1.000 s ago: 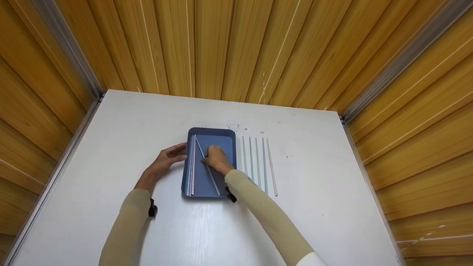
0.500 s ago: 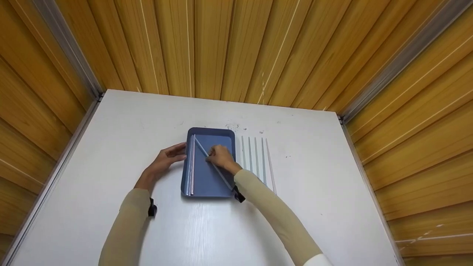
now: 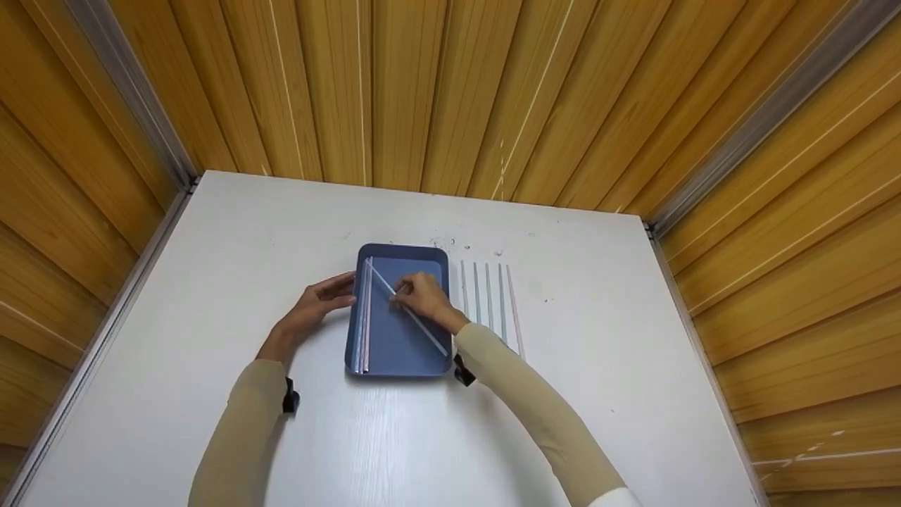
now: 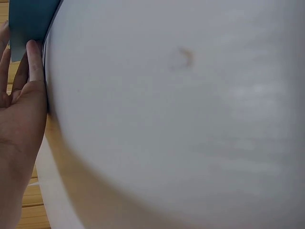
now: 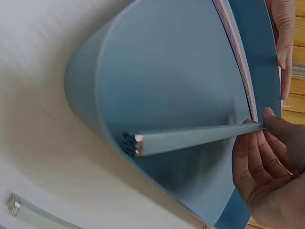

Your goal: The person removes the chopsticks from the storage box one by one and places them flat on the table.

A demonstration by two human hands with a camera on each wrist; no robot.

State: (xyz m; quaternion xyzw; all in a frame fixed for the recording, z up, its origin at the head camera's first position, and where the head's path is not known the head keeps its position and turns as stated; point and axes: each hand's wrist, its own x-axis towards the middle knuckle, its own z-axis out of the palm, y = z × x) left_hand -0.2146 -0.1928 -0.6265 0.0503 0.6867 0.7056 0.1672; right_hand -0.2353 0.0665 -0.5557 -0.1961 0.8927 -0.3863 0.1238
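Note:
In the head view, my right hand pinches a slim pale stick between thumb and fingers, inside a blue rectangular tray. The stick slants across the tray and has a shiny, rough-looking end in the right wrist view. Its far tip is by several sticks lying lengthwise along the tray's left wall; one of these is pinkish. My left hand touches the tray's left side from outside with its fingers extended. In the left wrist view, the left hand meets the tray's wall.
Several more slim sticks lie side by side on the white table, right of the tray, partly covered by the right forearm. Wood-look panels rise behind the table and at both sides. Small dark marks dot the tabletop beyond the tray.
My right hand has shifted slightly right, and the near end of the pinched stick has swung right toward the tray's right wall. The left hand stays in place.

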